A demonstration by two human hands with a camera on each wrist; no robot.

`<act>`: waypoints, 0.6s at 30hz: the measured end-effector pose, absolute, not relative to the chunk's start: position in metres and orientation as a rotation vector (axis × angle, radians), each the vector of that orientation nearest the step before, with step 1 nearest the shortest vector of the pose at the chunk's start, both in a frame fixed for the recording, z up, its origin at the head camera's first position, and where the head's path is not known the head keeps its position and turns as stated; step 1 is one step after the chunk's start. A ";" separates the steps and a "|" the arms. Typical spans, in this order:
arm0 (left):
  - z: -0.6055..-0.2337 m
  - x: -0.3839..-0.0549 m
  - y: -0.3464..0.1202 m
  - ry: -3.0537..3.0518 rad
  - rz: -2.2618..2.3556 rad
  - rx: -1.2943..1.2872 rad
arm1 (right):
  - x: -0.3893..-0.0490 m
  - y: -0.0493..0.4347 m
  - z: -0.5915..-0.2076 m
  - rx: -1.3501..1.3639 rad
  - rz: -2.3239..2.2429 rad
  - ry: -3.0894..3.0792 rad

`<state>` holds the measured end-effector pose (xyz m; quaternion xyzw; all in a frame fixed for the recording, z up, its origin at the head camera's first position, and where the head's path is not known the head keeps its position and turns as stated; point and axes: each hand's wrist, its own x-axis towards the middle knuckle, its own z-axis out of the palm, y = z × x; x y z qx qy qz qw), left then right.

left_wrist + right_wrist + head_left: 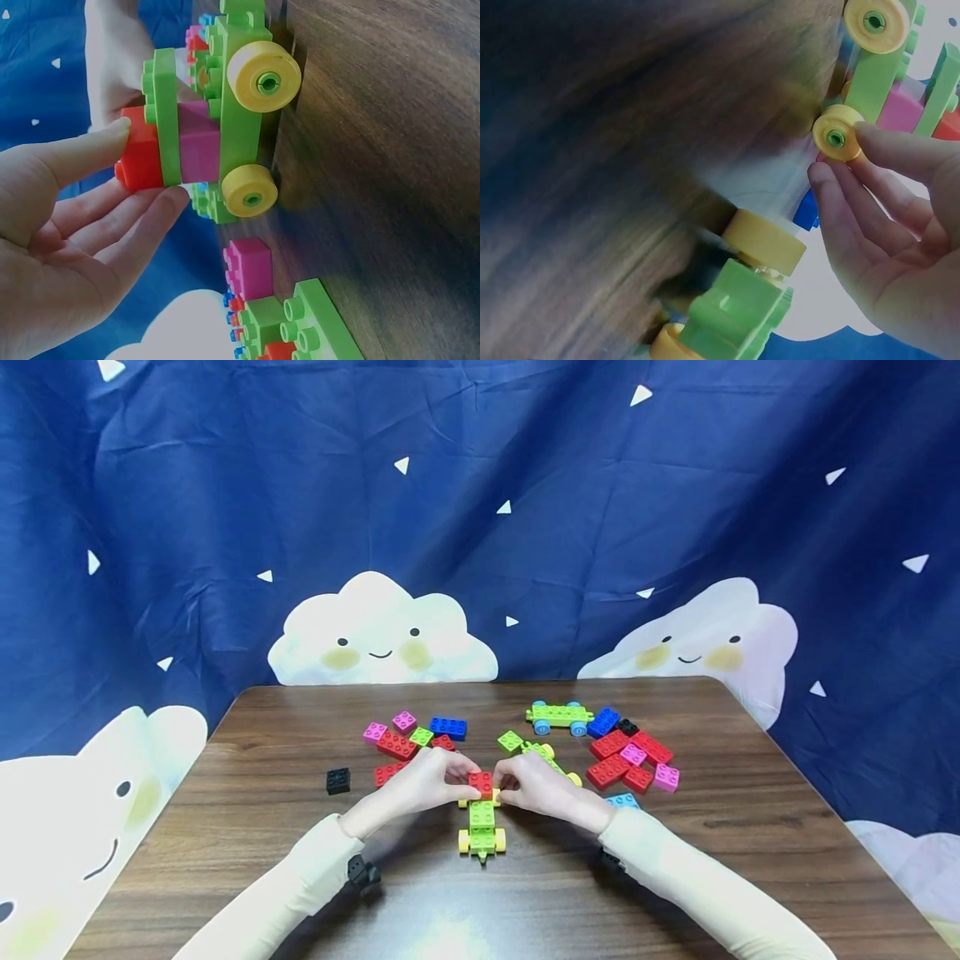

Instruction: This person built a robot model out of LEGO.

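Observation:
In front of me stands a green toy car base [241,112] with yellow wheels. A pink brick [199,142] sits on it, a green brick [166,116] over that, and a red brick [481,785] on top at the far end. My left hand [431,779] pinches the red brick between thumb and fingers, one fingertip at the green brick's edge. From the other side, my right hand [536,783] pinches a yellow wheel [837,135] at the far end, its thumb on the wheel's face.
Left of the build lie a black brick [338,780] and several loose bricks, among them a blue brick [448,728]. A second yellow-wheeled base [551,758] is behind my right hand. Farther back stands a blue-wheeled base [559,716], with red bricks [607,771] to its right.

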<state>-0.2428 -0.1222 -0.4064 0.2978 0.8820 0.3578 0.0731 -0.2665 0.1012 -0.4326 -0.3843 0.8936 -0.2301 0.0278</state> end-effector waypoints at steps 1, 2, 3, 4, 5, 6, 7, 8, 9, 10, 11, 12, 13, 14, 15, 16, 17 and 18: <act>-0.406 -0.243 -0.122 2.651 1.072 0.894 | -0.266 0.102 -0.432 -1.182 -0.707 2.759; -0.406 -0.243 -0.122 2.651 1.071 0.893 | -0.266 0.102 -0.432 -1.185 -0.703 2.758; -0.406 -0.243 -0.122 2.653 1.071 0.894 | -0.266 0.103 -0.430 -1.189 -0.702 2.758; -0.406 -0.242 -0.122 2.657 1.069 0.904 | -0.266 0.104 -0.429 -1.195 -0.702 2.760; -0.406 -0.242 -0.122 2.658 1.072 0.903 | -0.265 0.105 -0.428 -1.191 -0.703 2.762; -0.407 -0.242 -0.122 2.659 1.073 0.901 | -0.265 0.107 -0.425 -1.188 -0.709 2.765; -0.407 -0.242 -0.122 2.662 1.072 0.900 | -0.265 0.108 -0.423 -1.194 -0.711 2.776; -0.407 -0.242 -0.122 2.662 1.075 0.899 | -0.265 0.110 -0.420 -1.193 -0.718 2.787; -0.407 -0.242 -0.122 2.668 1.071 0.899 | -0.266 0.112 -0.418 -1.197 -0.725 2.802; -0.407 -0.242 -0.122 2.670 1.071 0.899 | -0.267 0.114 -0.415 -1.193 -0.734 2.816; -0.408 -0.242 -0.122 2.672 1.071 0.891 | -0.268 0.116 -0.413 -1.192 -0.740 2.831; -0.408 -0.242 -0.122 2.675 1.070 0.893 | -0.269 0.118 -0.411 -1.195 -0.745 2.845; -0.408 -0.242 -0.122 2.676 1.070 0.895 | -0.270 0.120 -0.409 -1.184 -0.747 2.861; -0.408 -0.242 -0.122 2.674 1.074 0.897 | -0.271 0.122 -0.408 -1.168 -0.754 2.870; -0.408 -0.242 -0.122 2.674 1.074 0.897 | -0.272 0.124 -0.406 -1.153 -0.757 2.879; -0.408 -0.242 -0.122 2.669 1.081 0.900 | -0.273 0.126 -0.405 -1.136 -0.757 2.888; -0.409 -0.242 -0.122 2.664 1.085 0.900 | -0.273 0.128 -0.404 -1.121 -0.757 2.897; -0.409 -0.242 -0.122 2.658 1.091 0.898 | -0.274 0.130 -0.403 -1.099 -0.760 2.904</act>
